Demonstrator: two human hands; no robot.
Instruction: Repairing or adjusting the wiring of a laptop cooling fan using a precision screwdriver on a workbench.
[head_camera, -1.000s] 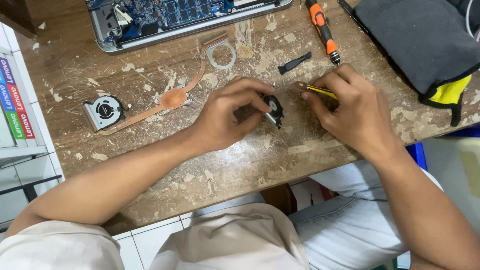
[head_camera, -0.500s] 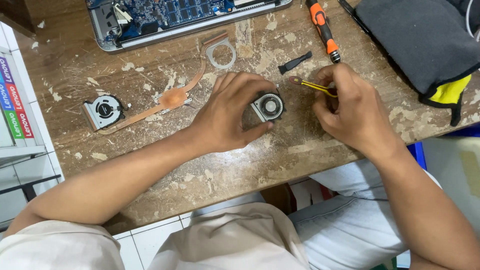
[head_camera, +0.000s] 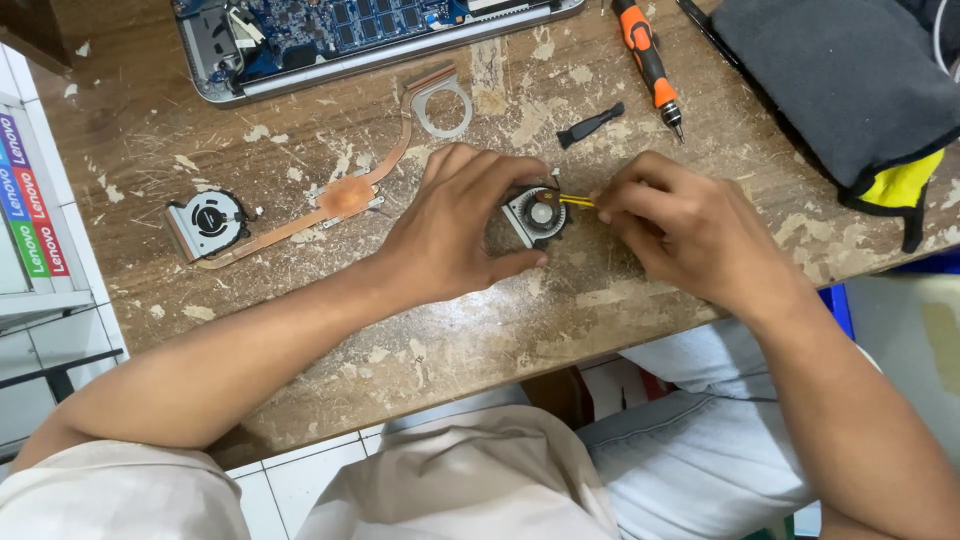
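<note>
Left hand (head_camera: 450, 235) rests on the wooden table (head_camera: 300, 330), fingers curled around a small round cooling fan (head_camera: 537, 214) — thumb against its near edge, index finger arched over the far edge, so the fan is clamped between them. Fan lies flat, open face up, pale hub visible at centre, roughly mid-table.

Right hand (head_camera: 685, 230) comes in from the right, fingers bunched together and pinched on a thin yellow tool (head_camera: 577, 201). The tool's tip reaches the fan's right rim, touching or just at the housing; cannot tell exactly where it ends. Knuckles of the two hands are near but apart, the fan between them.

Surroundings — a second fan (head_camera: 207, 222) sits well to the left, joined to a copper heat pipe (head_camera: 345, 195) that curves up to a grey metal ring bracket (head_camera: 442, 103). An opened laptop base (head_camera: 360, 30) with blue circuit board lies at the far edge. An orange-handled screwdriver (head_camera: 647, 60) and a small black plastic pry piece (head_camera: 590, 126) lie beyond the right hand; a dark grey pouch with yellow trim (head_camera: 850, 90) sits at far right.
</note>
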